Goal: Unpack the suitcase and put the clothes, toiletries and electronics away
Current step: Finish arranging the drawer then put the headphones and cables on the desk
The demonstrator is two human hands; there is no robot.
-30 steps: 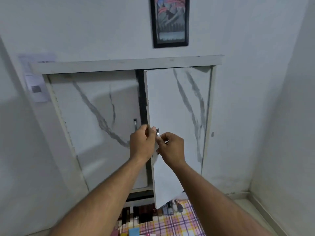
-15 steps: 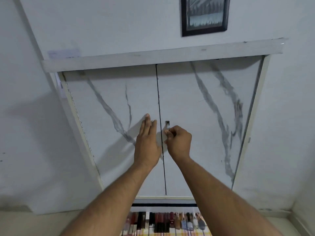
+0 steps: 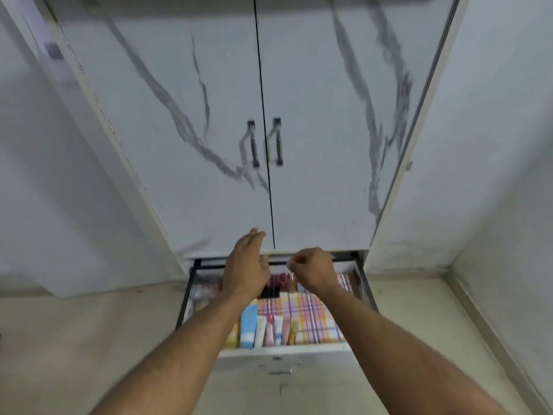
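Note:
A white marble-patterned cupboard [image 3: 323, 115] fills the wall ahead, both doors closed, with two dark handles [image 3: 266, 142] side by side at the middle seam. Below it a drawer [image 3: 284, 350] stands pulled out, lined with a checked cloth [image 3: 311, 316]. Several tubes and bottles of toiletries [image 3: 263, 327] lie along its front, and a row of small dark bottles [image 3: 279, 284] lies at the back. My left hand [image 3: 245, 268] hovers over the drawer with fingers stretched out and nothing in it. My right hand [image 3: 311, 269] is loosely curled beside it, empty as far as I can see.
Plain white walls flank the cupboard on both sides. A pale floor [image 3: 74, 339] spreads left and right of the drawer. A skirting edge [image 3: 490, 319] runs along the right wall. A lower drawer front [image 3: 278, 372] with a small handle sits under the pulled-out one.
The right cupboard door swung closed under both hands. Both hands then left the handles and dropped down over the drawer, while my view tilted downward.

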